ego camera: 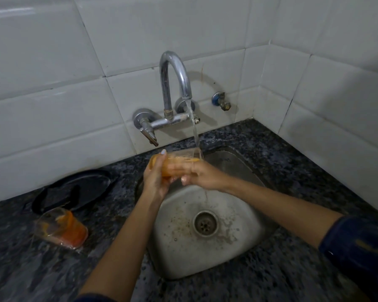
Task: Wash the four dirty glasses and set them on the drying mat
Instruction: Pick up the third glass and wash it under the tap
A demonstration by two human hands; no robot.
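Note:
Over the steel sink (244,243) I hold an orange-stained glass (179,161) on its side under the running tap (176,83). My left hand (156,179) grips its base end. My right hand (200,174) wraps its middle near the rim, where the water stream hits. A second dirty glass (60,227) with orange residue stands on the counter to the left of the sink. A black mat or tray (74,190) lies behind that glass by the wall.
Dark speckled granite counter (281,275) surrounds the sink. White tiled walls meet in a corner at the back right. A small blue-capped valve (222,101) sticks out of the wall right of the tap. The drain (205,223) sits mid-basin.

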